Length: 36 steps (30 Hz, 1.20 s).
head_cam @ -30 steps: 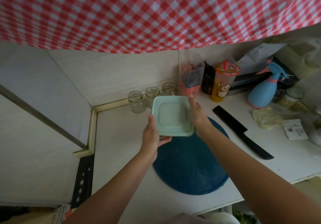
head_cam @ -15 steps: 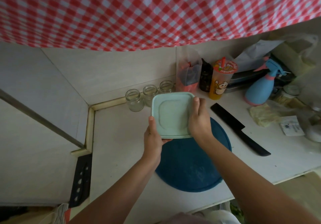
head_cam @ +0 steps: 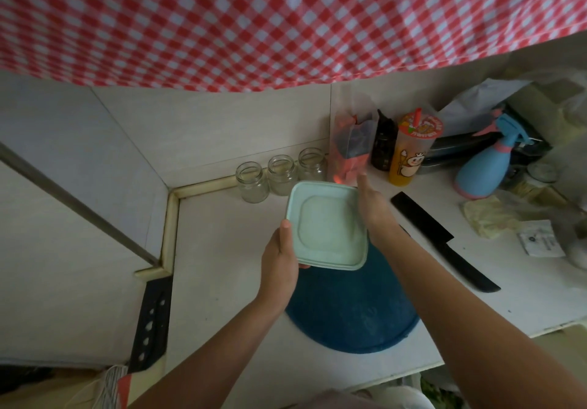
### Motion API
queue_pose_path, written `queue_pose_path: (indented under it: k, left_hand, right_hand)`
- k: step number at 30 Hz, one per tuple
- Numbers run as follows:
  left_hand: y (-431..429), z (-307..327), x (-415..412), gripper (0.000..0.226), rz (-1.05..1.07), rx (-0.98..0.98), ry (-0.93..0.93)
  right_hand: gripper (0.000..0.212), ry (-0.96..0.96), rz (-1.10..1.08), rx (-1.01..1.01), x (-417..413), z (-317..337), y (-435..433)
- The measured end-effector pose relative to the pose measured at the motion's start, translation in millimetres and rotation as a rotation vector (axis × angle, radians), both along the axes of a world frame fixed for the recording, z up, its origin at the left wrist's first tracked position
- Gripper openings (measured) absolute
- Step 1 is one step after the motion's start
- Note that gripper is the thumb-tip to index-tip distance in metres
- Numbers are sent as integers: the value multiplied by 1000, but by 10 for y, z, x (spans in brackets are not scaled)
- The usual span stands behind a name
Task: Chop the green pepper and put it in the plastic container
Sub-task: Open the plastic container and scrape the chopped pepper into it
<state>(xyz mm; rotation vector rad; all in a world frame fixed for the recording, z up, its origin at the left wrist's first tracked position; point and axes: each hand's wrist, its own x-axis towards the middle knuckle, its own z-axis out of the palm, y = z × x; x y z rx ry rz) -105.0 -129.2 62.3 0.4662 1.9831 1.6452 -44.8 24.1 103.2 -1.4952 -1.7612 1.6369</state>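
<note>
The left hand (head_cam: 279, 259) grips the left edge of the light green plastic container (head_cam: 328, 226), up above the round blue cutting board (head_cam: 352, 313). The right hand (head_cam: 373, 208), fingers straight, touches its right side.

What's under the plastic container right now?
The far part of a round blue board on the counter lies below the plastic container. The left hand holds it, thumb on top; its fingers beneath are mostly covered.

Mint plastic container (head_cam: 327, 227) gripped by left hand (head_cam: 279, 259), right hand (head_cam: 373, 205) flat alongside
</note>
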Motion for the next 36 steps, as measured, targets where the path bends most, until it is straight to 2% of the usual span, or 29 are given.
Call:
queue_pose_path:
  k: [6,10,13,15,18,20,23,26,28,30,33,35,36]
  left_hand:
    - [-41,27,-14,48,-20,-22,51]
    - [-82,-11,-18,50,-37,-33,52]
    - [-108,-19,0,48,-40,-22,21]
    - [-132,-4,10,43,-45,11,-58]
    - [-192,20,-5,32,-57,93,-298]
    - [-246,-8,-9,33,-84,126,-429]
    - [-315,-81,-62,32,-84,160,-494]
    - [-349,-126,-272,31,18,244,-557]
    - [-374,-149,-482,21,156,257,-638]
    - [-424,-183,-723,13,312,254,-709]
    - [-553,-280,-1129,23,514,196,-727]
    - [-648,-353,-1389,36,570,152,-714]
    - [-687,-364,-1501,40,592,142,-710]
  right_hand:
    - [47,3,-33,-18,15,-87,-29]
    - [47,22,-59,-83,-11,-170,-29]
    - [34,-27,-46,-16,-48,-199,-21]
    - [34,-11,-58,63,-77,-222,-12]
    - [44,-5,-37,163,-104,-218,-1]
    - [43,-46,21,171,-173,-245,7]
    - [54,-61,84,146,-298,-303,-26]
    - [62,-54,165,68,-408,-276,-129]
    - [68,-75,276,60,-445,-308,-134]
    - [57,-241,458,150,-385,-406,-102]
    - [34,-567,630,325,-203,-615,-80]
    - [31,-732,702,397,-121,-739,-78]
    - [37,-788,735,421,-105,-770,-77]
